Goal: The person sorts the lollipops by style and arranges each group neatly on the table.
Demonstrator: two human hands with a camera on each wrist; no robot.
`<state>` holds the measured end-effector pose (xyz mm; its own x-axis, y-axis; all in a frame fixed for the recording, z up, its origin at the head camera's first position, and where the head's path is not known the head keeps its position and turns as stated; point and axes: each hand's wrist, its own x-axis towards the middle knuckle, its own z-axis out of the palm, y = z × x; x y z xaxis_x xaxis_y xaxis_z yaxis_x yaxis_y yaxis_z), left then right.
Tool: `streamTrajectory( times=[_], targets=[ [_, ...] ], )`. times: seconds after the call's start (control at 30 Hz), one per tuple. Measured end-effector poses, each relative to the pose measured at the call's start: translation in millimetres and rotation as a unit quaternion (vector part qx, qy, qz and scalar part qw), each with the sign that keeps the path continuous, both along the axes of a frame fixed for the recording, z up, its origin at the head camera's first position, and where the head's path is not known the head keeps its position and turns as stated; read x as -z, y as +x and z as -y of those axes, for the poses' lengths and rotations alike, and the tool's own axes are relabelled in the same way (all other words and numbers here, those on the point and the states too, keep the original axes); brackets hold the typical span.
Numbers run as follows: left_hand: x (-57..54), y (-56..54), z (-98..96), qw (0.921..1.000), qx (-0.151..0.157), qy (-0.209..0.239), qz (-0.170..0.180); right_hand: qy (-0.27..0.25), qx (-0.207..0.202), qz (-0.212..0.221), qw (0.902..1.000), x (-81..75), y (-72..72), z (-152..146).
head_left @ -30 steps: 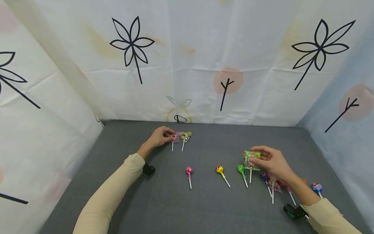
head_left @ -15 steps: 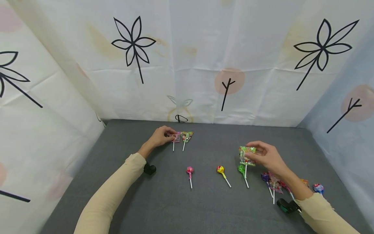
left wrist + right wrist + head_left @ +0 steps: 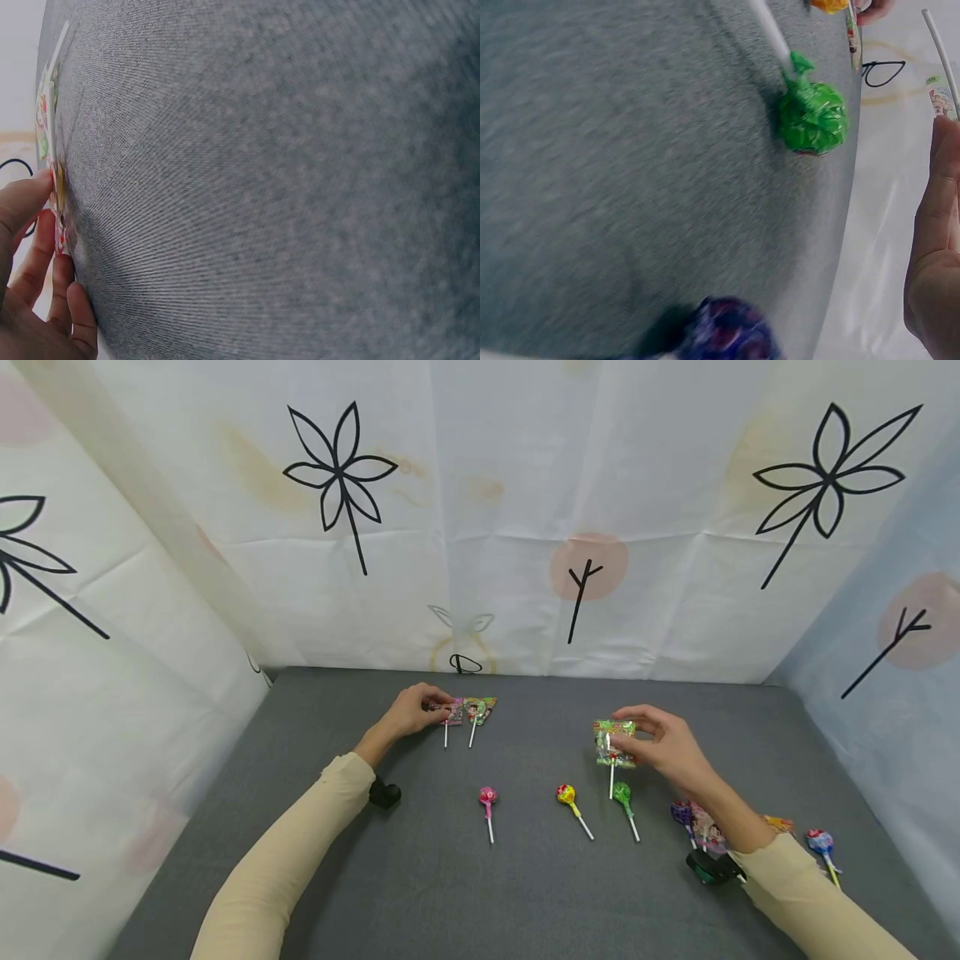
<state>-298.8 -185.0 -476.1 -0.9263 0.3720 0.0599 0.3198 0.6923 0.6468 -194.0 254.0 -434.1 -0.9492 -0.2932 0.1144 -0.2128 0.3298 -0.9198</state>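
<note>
At the back left of the table, my left hand [image 3: 411,708] pinches a pink flat-wrapped lollipop [image 3: 454,713] between thumb and fingers; its white stick points towards me. Right beside it lies a green flat-wrapped lollipop [image 3: 477,708]. My right hand [image 3: 667,743] holds another green flat-wrapped lollipop [image 3: 612,752] by the wrapper's right side, stick down, above the table. Just below this one lies a round green lollipop [image 3: 622,793], seen large in the right wrist view. Thumb and fingers meet the pink wrapper's edge in the left wrist view.
On the grey table [image 3: 420,893] lie a round pink lollipop [image 3: 488,796] and a yellow one [image 3: 566,794]. Under and near the right forearm are a purple lollipop [image 3: 682,812], a pink flat-wrapped one [image 3: 707,828], an orange wrapper [image 3: 778,823] and a blue one [image 3: 820,842]. White printed cloth [image 3: 510,593] walls the back.
My right hand has carried the green flat-wrapped lollipop left and towards the back, from beside the round green lollipop to behind it. My left hand stays in place on the pink lollipop.
</note>
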Motion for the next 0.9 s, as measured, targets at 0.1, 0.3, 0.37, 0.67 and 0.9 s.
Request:
streamTrajectory(
  times=[0.1, 0.3, 0.37, 0.67, 0.9],
  targets=[
    [-0.3, 0.6, 0.4, 1.0, -0.002, 0.0, 0.003, -0.005, -0.005, 0.005, 1.0, -0.7, -3.4, 4],
    [-0.5, 1.6, 0.3, 1.0, -0.001, 0.0, -0.001, -0.017, -0.02, 0.026, 0.9993, -2.7, -9.9, 11],
    [-0.4, 1.3, 0.4, 1.0, -0.002, 0.0, -0.002, -0.022, -0.03, 0.036, 0.9987, -3.6, -11.3, 14],
    [-2.1, 2.8, -0.1, 1.0, 0.0, 0.0, -0.003, -0.028, -0.073, 0.049, 0.9958, -4.8, -16.8, 26],
    [-3.2, 4.7, -0.7, 1.0, 0.001, -0.001, -0.008, -0.032, -0.06, 0.057, 0.9961, -6.8, -19.1, 37]
  ],
)
